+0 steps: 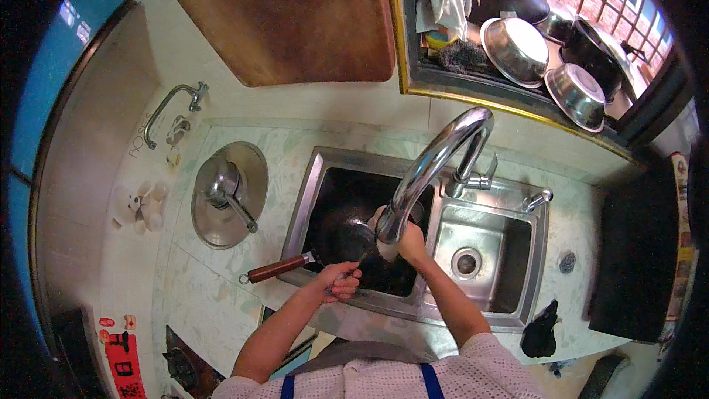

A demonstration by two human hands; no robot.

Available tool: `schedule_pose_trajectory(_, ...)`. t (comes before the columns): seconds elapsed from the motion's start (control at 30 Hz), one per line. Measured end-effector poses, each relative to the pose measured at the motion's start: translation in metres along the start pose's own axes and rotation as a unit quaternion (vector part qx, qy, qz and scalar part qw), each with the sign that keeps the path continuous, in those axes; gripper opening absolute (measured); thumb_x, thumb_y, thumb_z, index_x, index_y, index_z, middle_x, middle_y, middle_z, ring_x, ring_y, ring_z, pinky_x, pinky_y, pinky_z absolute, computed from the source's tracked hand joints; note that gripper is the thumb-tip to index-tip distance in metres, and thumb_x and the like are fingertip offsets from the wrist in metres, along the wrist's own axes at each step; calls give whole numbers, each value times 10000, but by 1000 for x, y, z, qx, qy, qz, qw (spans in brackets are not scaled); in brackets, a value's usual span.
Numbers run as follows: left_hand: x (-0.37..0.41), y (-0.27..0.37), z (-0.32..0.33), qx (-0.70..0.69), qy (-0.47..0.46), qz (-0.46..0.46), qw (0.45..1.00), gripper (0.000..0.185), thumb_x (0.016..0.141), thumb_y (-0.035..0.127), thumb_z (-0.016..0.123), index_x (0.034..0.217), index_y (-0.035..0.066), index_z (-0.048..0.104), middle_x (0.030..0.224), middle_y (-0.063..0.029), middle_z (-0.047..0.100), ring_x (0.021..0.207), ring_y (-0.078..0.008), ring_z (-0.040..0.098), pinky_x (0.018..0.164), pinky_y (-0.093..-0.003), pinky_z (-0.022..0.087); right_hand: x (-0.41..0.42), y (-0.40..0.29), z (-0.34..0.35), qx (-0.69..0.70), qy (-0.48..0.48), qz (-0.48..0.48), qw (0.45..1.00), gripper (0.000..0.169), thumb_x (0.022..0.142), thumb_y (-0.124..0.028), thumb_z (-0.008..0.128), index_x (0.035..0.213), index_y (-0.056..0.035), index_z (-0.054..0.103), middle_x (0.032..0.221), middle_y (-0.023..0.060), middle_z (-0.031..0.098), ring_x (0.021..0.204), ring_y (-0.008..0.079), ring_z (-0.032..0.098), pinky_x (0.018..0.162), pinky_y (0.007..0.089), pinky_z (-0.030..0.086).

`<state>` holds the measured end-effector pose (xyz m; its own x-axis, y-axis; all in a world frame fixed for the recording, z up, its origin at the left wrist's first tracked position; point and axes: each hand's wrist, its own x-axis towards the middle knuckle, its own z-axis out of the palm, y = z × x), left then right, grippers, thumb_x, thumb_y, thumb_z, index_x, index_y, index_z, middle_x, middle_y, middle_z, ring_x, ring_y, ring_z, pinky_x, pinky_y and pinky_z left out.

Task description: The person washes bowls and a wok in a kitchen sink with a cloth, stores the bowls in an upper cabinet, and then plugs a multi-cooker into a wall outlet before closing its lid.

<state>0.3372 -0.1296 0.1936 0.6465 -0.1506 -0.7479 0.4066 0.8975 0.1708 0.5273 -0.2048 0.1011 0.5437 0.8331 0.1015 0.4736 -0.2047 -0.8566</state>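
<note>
My left hand [339, 282] is closed around a thin metal utensil [363, 257], which points up over the left sink basin; its exact kind is unclear. My right hand [411, 241] is at the outlet of the chrome faucet [429, 169], whose spout hides part of the fingers. A pale thing [386, 250] shows beside that hand under the spout, too blurred to name, and I cannot tell whether the hand grips it. Below both hands a dark pan [346, 238] sits in the left basin, its wooden handle [279, 269] sticking out over the sink's left rim.
A steel ladle [221, 185] lies in an oval metal basin [257, 169] at left. The smaller right basin [451, 227] has a drain. On the counter at right are a scouring pad [567, 262] and a black cloth-like thing [541, 332]. Metal bowls [515, 52] stand on the windowsill.
</note>
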Motion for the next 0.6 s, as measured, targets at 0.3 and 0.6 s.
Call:
schedule_pose_trajectory(0.3,-18,15,11,185,3,-9,983,291,857,294,358,808,32,474,396,50,282,304,-64,277,310,-217,218,29,-25,-20,-130,-150,-375,905,265,707,-217,571,938,-90,547,905,93,557,863,220,536,718,303,412)
schedule_pose_trajectory(0.6,-34,26,19,551,124,-57,824,389,845,326,345,785,27,586,418,11,416,349,-117,414,354,-253,338,40,2,-20,6,-403,-204,892,313,634,-281,649,844,-69,557,831,105,559,783,264,534,699,349,411)
